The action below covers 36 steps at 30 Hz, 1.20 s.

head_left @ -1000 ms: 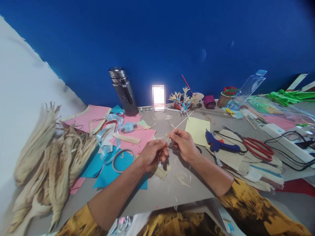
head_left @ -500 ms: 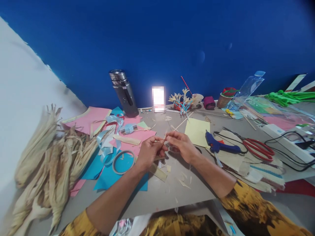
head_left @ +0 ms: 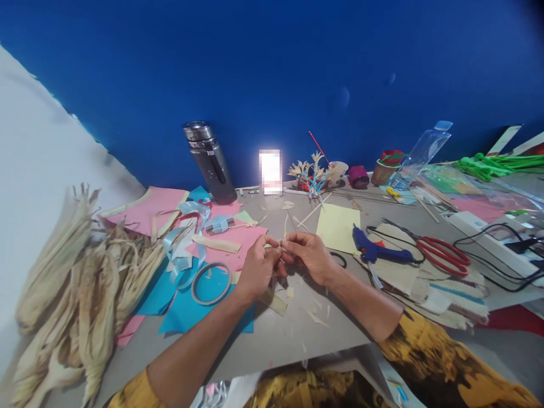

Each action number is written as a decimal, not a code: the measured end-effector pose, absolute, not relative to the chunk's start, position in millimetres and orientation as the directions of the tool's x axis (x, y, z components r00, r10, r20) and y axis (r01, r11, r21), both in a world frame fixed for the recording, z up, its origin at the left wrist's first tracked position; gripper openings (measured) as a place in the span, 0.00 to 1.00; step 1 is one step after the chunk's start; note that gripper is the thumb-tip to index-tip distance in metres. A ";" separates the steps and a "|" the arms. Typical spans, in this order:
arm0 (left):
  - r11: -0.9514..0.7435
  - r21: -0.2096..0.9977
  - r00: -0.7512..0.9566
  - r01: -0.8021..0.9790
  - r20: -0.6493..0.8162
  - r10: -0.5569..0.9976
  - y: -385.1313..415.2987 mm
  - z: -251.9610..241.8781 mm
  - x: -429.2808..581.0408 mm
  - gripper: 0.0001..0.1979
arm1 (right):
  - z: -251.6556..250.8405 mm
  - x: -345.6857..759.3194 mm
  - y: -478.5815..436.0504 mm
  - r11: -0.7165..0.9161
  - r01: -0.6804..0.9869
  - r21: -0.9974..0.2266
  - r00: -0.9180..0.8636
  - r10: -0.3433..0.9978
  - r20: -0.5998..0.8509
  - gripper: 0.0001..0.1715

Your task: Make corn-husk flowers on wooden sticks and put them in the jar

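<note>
My left hand (head_left: pixel 260 266) and my right hand (head_left: pixel 309 255) meet above the middle of the table. Both are closed, fingertips pinched together around a thin pale strip of corn husk (head_left: pixel 286 223), whose narrow tip sticks up between them. The fingers hide most of it. Under my left hand lies a flat piece of husk (head_left: pixel 274 301), and small husk scraps (head_left: pixel 317 317) are scattered nearer to me. A pale yellow sheet (head_left: pixel 339 228) lies just beyond my right hand.
Dried corn husks (head_left: pixel 96 294) are heaped at the left, beside a tape roll (head_left: pixel 211 283) on blue paper. A dark flask (head_left: pixel 211 164) and husk flowers (head_left: pixel 313 173) stand at the back. Rightward lie a blue glue gun (head_left: pixel 380 247), red-handled scissors (head_left: pixel 444 255) and a white power strip (head_left: pixel 495 243).
The fingers of both hands have shifted slightly and drawn closer together around the strip. Its tip now points up more visibly. The whole view has moved a little.
</note>
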<state>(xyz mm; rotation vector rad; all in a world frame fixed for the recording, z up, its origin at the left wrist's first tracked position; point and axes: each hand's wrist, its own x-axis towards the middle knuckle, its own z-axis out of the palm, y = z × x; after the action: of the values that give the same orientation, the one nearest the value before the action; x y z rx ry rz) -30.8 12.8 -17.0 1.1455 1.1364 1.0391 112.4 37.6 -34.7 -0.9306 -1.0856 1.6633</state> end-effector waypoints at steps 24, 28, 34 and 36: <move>0.042 0.999 -0.005 0.035 -0.042 0.999 21.8 -20.2 -42.0 0.12 | -33.2 117.2 40.6 -0.062 0.015 -0.998 -0.188 0.980 -0.064 0.15; 0.126 0.985 0.050 -0.119 -0.121 0.991 23.0 -21.7 -42.3 0.15 | -34.3 117.1 40.4 -0.114 0.033 -0.993 -0.246 0.962 -0.119 0.17; 0.213 0.945 0.095 -0.249 -0.195 0.976 23.4 -19.9 -41.2 0.14 | -33.1 119.5 40.2 -0.039 0.004 -0.999 -0.276 0.960 -0.039 0.17; 0.221 0.946 0.088 -0.236 -0.206 0.975 23.2 -18.5 -40.8 0.14 | -31.0 120.8 40.1 -0.011 -0.049 -0.999 -0.278 0.960 0.003 0.19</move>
<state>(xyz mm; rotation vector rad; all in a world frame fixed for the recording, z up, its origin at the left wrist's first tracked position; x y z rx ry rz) -40.8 23.2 -18.5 0.9017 1.0787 1.1126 120.8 40.1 -31.0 -1.0277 -1.3727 1.4396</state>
